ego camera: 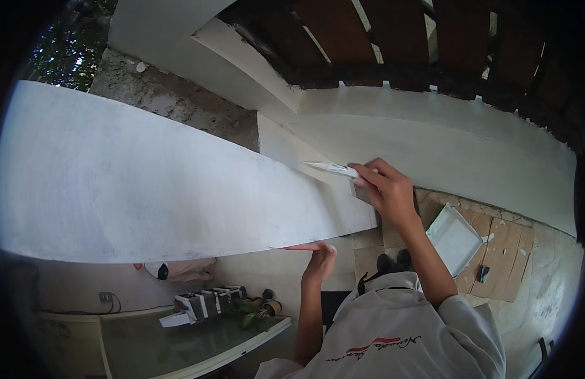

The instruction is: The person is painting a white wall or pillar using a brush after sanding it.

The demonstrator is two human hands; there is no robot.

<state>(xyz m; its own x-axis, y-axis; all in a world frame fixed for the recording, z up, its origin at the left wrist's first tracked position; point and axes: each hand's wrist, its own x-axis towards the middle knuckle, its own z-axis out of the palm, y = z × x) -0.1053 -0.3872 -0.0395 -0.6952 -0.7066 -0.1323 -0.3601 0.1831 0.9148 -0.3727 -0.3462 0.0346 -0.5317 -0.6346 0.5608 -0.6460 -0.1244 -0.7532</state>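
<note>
My right hand [389,189] grips a paintbrush [337,168] by its pale handle, near the head. The brush's whitish bristles point left, over the far edge of a white-painted wall face [169,189]; I cannot tell whether they touch it. This long face widens towards the left and shows faint streaks. At its near edge is my left hand [319,263], wrist bent and fingers stretched flat along the edge. Nothing is held in it, and some of its fingers are partly hidden by the wall.
A paint-smeared tray [456,239] lies on flattened cardboard [503,258] at the right, beside a small dark object [484,274]. Brown slats [401,38] stand at the top. Potted plants [250,315] and a glass-paned frame [197,346] are at lower left. Rough bare masonry [179,99] borders the painted face.
</note>
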